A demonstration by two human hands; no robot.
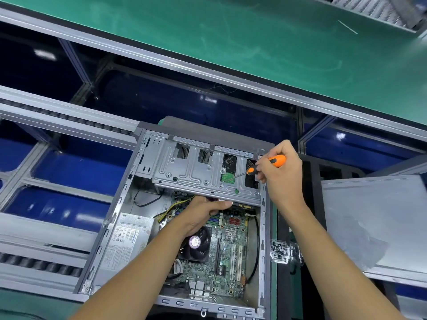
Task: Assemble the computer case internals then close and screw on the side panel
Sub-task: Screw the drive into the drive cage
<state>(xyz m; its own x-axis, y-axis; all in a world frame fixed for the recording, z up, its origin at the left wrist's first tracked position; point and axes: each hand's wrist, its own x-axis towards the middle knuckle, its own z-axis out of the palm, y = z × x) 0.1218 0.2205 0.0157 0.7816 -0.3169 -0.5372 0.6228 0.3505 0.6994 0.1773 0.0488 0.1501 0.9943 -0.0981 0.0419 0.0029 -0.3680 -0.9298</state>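
Note:
An open grey computer case [129,199] lies on its side, its motherboard [231,252], round fan [196,244] and power supply [124,241] exposed. A metal drive cage [194,172] spans the case's far end. My right hand [280,172] grips an orange-and-black screwdriver [272,162], whose tip points left at a small green board [227,177] in a cage opening. My left hand [205,211] reaches inside under the cage's near edge, fingers curled by the lip; what they hold is hidden. The detached grey side panel [379,222] lies to the right.
A clear plastic box of dark screws [280,251] sits just right of the case. Black foam trays [312,172] lie under the panel. Roller conveyor rails [57,118] run on the left. A green work surface [254,35] stretches across the back.

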